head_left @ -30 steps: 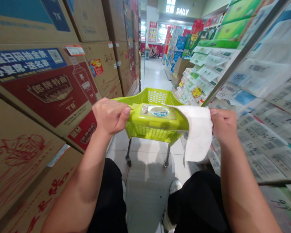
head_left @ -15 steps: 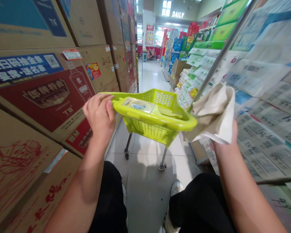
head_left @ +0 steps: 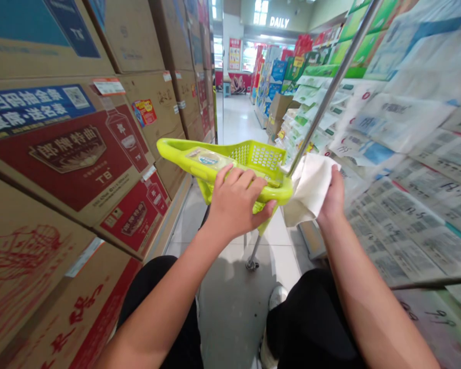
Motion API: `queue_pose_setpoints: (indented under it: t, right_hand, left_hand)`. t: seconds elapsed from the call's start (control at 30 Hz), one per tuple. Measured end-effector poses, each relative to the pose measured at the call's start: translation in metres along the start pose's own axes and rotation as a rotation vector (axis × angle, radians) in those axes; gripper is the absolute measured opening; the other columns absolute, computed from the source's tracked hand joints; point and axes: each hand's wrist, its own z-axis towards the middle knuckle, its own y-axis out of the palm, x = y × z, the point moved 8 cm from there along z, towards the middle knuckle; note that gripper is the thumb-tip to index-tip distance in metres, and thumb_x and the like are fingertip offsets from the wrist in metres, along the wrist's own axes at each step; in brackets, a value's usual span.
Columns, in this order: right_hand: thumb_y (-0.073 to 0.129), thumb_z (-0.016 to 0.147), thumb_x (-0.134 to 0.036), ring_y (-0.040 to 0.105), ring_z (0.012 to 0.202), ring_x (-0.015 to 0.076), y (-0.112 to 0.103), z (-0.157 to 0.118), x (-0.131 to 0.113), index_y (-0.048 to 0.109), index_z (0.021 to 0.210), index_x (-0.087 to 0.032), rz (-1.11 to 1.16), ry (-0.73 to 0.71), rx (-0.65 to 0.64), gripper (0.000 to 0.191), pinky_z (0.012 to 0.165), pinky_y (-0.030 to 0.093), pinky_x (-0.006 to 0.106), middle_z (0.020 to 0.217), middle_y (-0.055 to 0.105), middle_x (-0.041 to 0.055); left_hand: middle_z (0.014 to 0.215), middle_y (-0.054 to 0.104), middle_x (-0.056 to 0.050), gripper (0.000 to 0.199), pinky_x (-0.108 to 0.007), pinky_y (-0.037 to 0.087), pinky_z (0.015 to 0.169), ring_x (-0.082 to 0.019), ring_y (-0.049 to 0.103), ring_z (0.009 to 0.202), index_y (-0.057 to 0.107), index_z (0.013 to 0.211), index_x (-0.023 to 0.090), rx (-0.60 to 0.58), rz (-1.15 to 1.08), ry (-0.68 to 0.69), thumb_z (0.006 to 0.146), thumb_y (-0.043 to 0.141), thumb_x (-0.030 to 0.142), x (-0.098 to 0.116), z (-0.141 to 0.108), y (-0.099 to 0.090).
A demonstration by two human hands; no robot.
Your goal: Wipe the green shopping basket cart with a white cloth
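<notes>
A yellow-green shopping cart [head_left: 249,154] with a basket of perforated plastic stands in front of me, its handle turned toward me. My left hand [head_left: 240,200] lies over the right part of the handle, fingers on top and thumb below. In my right hand [head_left: 332,197] is a cream-coloured cloth [head_left: 309,189], held beside the right end of the handle. The cloth hangs down and touches or nearly touches the handle's end. A metal pole [head_left: 330,97] slants up from there to the right.
Stacked cardboard cartons [head_left: 69,154] rise close on the left. Packs of tissue [head_left: 399,123] fill the right side. Between them a tiled aisle [head_left: 238,120] runs back to a lit shop area. An open carton [head_left: 279,110] stands further along on the right.
My left hand has moved right, from the handle's left end to its right part. My right hand has drawn the cloth left, closer to the handle's right end. The cart's handle has shifted slightly left.
</notes>
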Motion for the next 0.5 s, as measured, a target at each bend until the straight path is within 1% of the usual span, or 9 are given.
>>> queue_pose_setpoints:
  t: [0.1, 0.13, 0.17, 0.23, 0.3, 0.4, 0.47, 0.5]
  right_hand:
    - [0.067, 0.089, -0.053, 0.074, 0.110, 0.0211, -0.009, 0.005, 0.006, 0.070, 0.113, -0.026, -0.029, -0.060, 0.074, 0.036, 0.103, 0.060, 0.041, 0.107, 0.078, -0.0012]
    - [0.069, 0.088, -0.053, 0.074, 0.110, 0.0211, -0.009, 0.006, 0.007, 0.069, 0.113, -0.026, -0.022, -0.063, 0.070, 0.037, 0.102, 0.061, 0.041, 0.108, 0.078, -0.0008]
    - [0.069, 0.087, -0.055, 0.074, 0.110, 0.0221, -0.006, 0.005, 0.008, 0.069, 0.113, -0.025, -0.011, -0.047, 0.039, 0.040, 0.101, 0.061, 0.042, 0.109, 0.078, 0.0007]
    - [0.066, 0.086, -0.061, 0.074, 0.110, 0.0259, 0.004, 0.002, 0.010, 0.070, 0.116, -0.023, 0.001, 0.021, -0.065, 0.049, 0.097, 0.062, 0.046, 0.111, 0.078, 0.0048]
    - [0.066, 0.083, -0.063, 0.075, 0.106, 0.0291, 0.012, -0.003, 0.011, 0.070, 0.116, -0.021, -0.018, 0.087, -0.128, 0.054, 0.093, 0.063, 0.049, 0.107, 0.079, 0.0070]
    - [0.068, 0.076, -0.057, 0.076, 0.098, 0.0299, 0.014, -0.009, 0.009, 0.070, 0.112, -0.020, -0.067, 0.139, -0.117, 0.051, 0.089, 0.064, 0.049, 0.097, 0.079, 0.0070]
    - [0.067, 0.072, -0.051, 0.076, 0.092, 0.0293, 0.013, -0.011, 0.007, 0.070, 0.110, -0.019, -0.090, 0.166, -0.109, 0.050, 0.088, 0.064, 0.047, 0.094, 0.078, 0.0068]
    - [0.066, 0.071, -0.048, 0.076, 0.089, 0.0290, 0.014, -0.012, 0.005, 0.070, 0.109, -0.018, -0.099, 0.173, -0.110, 0.049, 0.087, 0.064, 0.047, 0.092, 0.078, 0.0065]
  left_hand:
    - [0.087, 0.071, -0.005, 0.041, -0.055, 0.038, 0.107, -0.029, 0.061, 0.094, 0.066, 0.088, 0.024, 0.091, -0.036, -0.059, 0.095, 0.047, 0.059, -0.013, 0.001, -0.005]
    - [0.082, 0.071, -0.004, 0.041, -0.055, 0.037, 0.106, -0.028, 0.060, 0.090, 0.064, 0.083, 0.025, 0.132, -0.055, -0.083, 0.095, 0.045, 0.059, -0.018, 0.000, -0.008]
    - [0.077, 0.069, -0.003, 0.041, -0.055, 0.036, 0.104, -0.027, 0.060, 0.087, 0.062, 0.079, 0.025, 0.176, -0.070, -0.107, 0.094, 0.044, 0.058, -0.024, -0.002, -0.013]
    - [0.068, 0.067, -0.002, 0.038, -0.055, 0.034, 0.102, -0.026, 0.061, 0.082, 0.058, 0.072, 0.025, 0.264, -0.092, -0.156, 0.092, 0.044, 0.054, -0.037, -0.007, -0.023]
    - [0.063, 0.064, -0.001, 0.034, -0.055, 0.034, 0.100, -0.026, 0.062, 0.079, 0.055, 0.065, 0.025, 0.331, -0.115, -0.199, 0.089, 0.045, 0.047, -0.055, -0.014, -0.032]
    - [0.061, 0.064, -0.001, 0.030, -0.055, 0.034, 0.100, -0.026, 0.064, 0.078, 0.055, 0.059, 0.026, 0.371, -0.181, -0.217, 0.084, 0.045, 0.041, -0.086, -0.024, -0.043]
    - [0.060, 0.064, -0.001, 0.029, -0.054, 0.037, 0.101, -0.026, 0.064, 0.077, 0.056, 0.058, 0.027, 0.398, -0.233, -0.207, 0.081, 0.043, 0.041, -0.106, -0.030, -0.050]
    - [0.060, 0.064, -0.001, 0.031, -0.054, 0.038, 0.101, -0.026, 0.063, 0.077, 0.056, 0.057, 0.028, 0.383, -0.236, -0.206, 0.080, 0.041, 0.042, -0.115, -0.032, -0.052]
